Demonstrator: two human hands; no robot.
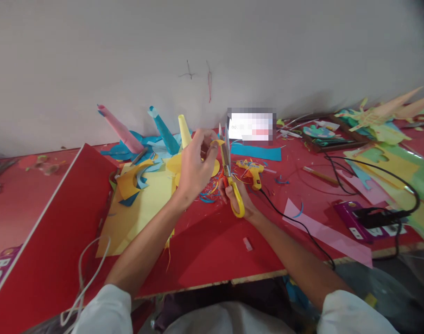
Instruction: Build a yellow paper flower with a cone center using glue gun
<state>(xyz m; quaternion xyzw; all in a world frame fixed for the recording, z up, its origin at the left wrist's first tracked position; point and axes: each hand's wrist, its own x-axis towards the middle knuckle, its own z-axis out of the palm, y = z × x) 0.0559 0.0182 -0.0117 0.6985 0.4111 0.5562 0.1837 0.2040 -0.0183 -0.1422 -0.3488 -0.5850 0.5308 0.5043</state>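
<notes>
My right hand (240,197) grips a pair of scissors (237,197) by its yellow handles, the blades pointing up and slightly parted. Between the fingertips of my left hand (197,164) is a small piece of yellow paper (218,143), right beside the blades; whether they touch it I cannot tell. Behind and below my left hand lie round yellow paper pieces (173,165). Thin paper scraps (209,189) in blue, yellow and white are strewn under both hands. A yellow glue gun (253,172) rests just right of the scissors.
Rolled paper cones in pink (119,127), blue (164,133) and yellow (184,131) stand near the wall. A lit screen (250,126) leans behind. A purple power strip (359,222), black cables and a pink paper strip (330,234) lie right. An upright red board (55,222) flanks the left.
</notes>
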